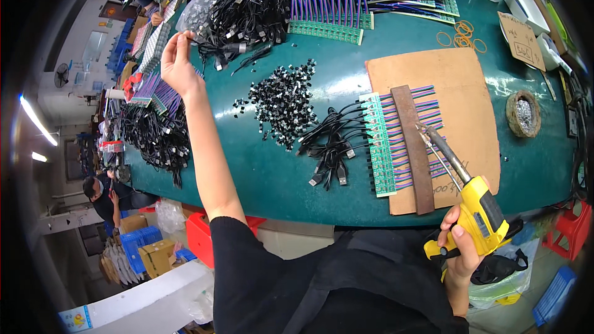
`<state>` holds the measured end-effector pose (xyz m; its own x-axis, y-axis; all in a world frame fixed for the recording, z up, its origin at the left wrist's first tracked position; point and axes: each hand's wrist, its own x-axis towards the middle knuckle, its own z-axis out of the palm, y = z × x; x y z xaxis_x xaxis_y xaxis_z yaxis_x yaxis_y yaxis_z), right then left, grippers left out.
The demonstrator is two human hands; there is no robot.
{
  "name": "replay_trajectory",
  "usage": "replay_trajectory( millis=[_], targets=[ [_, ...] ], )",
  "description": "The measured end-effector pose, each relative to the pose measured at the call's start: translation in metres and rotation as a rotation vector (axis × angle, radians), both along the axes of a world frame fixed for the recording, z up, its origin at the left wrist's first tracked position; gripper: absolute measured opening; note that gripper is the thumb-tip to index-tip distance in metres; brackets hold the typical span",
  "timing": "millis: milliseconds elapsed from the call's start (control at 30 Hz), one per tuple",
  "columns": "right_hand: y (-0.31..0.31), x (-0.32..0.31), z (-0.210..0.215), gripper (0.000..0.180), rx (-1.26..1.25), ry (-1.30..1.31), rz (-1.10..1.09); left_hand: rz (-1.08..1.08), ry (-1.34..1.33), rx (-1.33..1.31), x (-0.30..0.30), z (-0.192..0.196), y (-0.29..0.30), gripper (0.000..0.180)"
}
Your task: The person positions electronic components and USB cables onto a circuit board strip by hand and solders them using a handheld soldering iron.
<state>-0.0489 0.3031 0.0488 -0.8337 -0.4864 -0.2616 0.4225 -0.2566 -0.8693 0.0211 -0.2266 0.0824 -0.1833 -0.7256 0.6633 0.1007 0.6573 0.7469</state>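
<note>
Partway, cables (332,142) join your board strip (383,164) only up top; right hand (465,258) grips soldering gun (481,211), left hand (180,69) pinches, contents unclear.

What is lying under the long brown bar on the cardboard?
The bar crosses thin coloured wires beside the green circuit-board strip, with cardboard beneath. Whatever lies directly under the bar is covered.

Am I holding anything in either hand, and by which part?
Your right hand holds a yellow soldering tool by its handle; whether your left hand pinches anything cannot be told.
</note>
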Motion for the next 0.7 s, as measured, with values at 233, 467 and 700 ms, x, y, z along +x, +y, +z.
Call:
replay_trajectory(
  millis=[233,467,700],
  targets=[
    [-0.004,0.001,0.0,0.067,0.019,0.021,0.009,-0.411,0.054,0.357,0.007,0.018,0.056,0.013],
    [-0.006,0.003,0.0,0.068,0.021,0.01,0.058,-0.202,-0.446,0.028,-0.011,-0.011,0.141,0.012],
    [-0.004,0.002,-0.001,0.069,0.018,0.024,0.026,-0.255,-0.044,0.033,0.001,0.014,0.12,0.012]
  ],
)
